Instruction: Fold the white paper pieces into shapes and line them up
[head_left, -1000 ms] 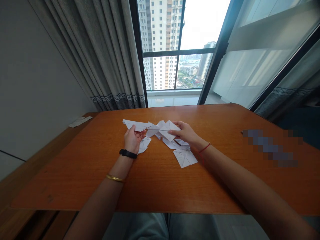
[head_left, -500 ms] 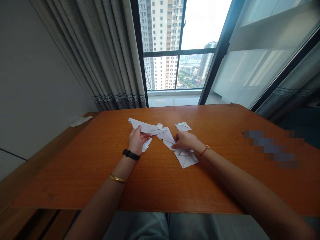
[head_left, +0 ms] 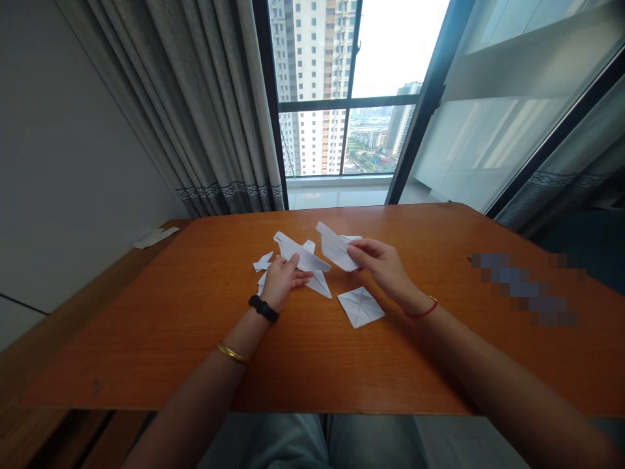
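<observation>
Left hand (head_left: 282, 281), partly open, pinches a folded paper (head_left: 303, 255); right hand (head_left: 381, 262) grips the right end of another sheet (head_left: 334, 247).

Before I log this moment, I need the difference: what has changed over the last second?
The right hand let go of the far square on the table and took hold of a folded sheet. The left hand moved rightward, still holding its long folded piece. The near square stayed put.

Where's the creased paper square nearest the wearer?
Head view, right of centre: the creased paper square lies on the table, just nearside of the right hand.
</observation>
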`<action>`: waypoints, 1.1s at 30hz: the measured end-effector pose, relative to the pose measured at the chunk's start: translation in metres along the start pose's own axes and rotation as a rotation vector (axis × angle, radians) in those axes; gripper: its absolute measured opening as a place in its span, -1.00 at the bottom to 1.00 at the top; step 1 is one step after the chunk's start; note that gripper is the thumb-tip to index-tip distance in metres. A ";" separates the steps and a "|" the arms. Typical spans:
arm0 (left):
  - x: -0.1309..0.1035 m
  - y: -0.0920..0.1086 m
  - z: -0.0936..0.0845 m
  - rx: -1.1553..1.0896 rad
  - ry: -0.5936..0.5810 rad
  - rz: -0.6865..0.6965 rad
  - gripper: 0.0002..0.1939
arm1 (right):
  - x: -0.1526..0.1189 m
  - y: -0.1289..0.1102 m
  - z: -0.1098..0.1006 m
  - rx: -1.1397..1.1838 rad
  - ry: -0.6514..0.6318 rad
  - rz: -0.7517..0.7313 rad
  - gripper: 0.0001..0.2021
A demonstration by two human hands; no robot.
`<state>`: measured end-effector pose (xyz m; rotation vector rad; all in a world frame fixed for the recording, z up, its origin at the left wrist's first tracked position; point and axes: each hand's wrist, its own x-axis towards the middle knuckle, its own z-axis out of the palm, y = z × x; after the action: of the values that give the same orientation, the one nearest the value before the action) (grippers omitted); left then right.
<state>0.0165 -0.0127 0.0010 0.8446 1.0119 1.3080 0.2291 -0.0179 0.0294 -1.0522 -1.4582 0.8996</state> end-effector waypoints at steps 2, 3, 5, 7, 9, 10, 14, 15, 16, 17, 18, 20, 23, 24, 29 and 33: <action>-0.008 -0.005 0.007 0.033 -0.129 -0.048 -0.72 | -0.007 -0.002 0.012 0.044 -0.019 0.033 -0.70; -0.012 -0.007 0.010 0.040 -0.188 -0.068 -0.69 | -0.010 -0.002 0.017 0.021 -0.011 0.024 -0.72; -0.018 -0.011 0.015 0.035 -0.266 -0.082 -0.65 | -0.014 0.001 0.026 -0.061 0.016 -0.006 -0.76; -0.022 -0.012 0.018 0.013 -0.304 -0.077 -0.63 | -0.015 0.005 0.030 -0.143 0.040 -0.021 -0.78; -0.024 -0.012 0.019 -0.012 -0.326 -0.071 -0.62 | -0.016 0.010 0.031 -0.198 0.066 -0.034 -0.78; -0.024 -0.011 0.019 -0.021 -0.331 -0.068 -0.61 | -0.016 0.012 0.031 -0.224 0.081 -0.047 -0.78; -0.023 -0.014 0.020 -0.012 -0.346 -0.047 -0.57 | -0.018 0.015 0.029 -0.344 0.103 -0.141 -0.78; -0.023 -0.015 0.021 0.004 -0.347 -0.041 -0.56 | -0.018 0.015 0.029 -0.354 0.081 -0.152 -0.77; -0.023 -0.015 0.021 0.030 -0.350 -0.033 -0.55 | -0.018 0.015 0.029 -0.349 0.042 -0.149 -0.76; -0.023 -0.015 0.020 0.067 -0.349 -0.014 -0.56 | -0.019 0.015 0.029 -0.336 -0.007 -0.137 -0.76; -0.023 -0.014 0.020 0.116 -0.334 0.029 -0.57 | -0.018 0.014 0.028 -0.332 -0.052 -0.126 -0.77; -0.022 -0.007 0.016 0.246 -0.245 0.194 -0.51 | -0.018 0.012 0.024 -0.389 -0.098 -0.146 -0.80; -0.022 0.012 0.006 0.474 -0.066 0.522 -0.29 | -0.019 0.010 0.021 -0.602 -0.165 -0.266 -0.81; -0.022 0.019 0.002 0.564 -0.069 0.586 -0.28 | -0.020 0.010 0.022 -0.676 -0.237 -0.298 -0.81; -0.018 0.027 -0.015 1.091 -0.423 0.469 -0.75 | -0.030 0.013 0.032 -0.980 -0.556 -0.342 -0.81; -0.017 0.013 -0.020 1.271 -0.485 0.506 -0.87 | -0.033 0.011 0.033 -1.052 -0.591 -0.366 -0.86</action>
<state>-0.0061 -0.0292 0.0079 2.3633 1.2194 0.6310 0.1993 -0.0447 0.0039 -1.2077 -2.6554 0.1007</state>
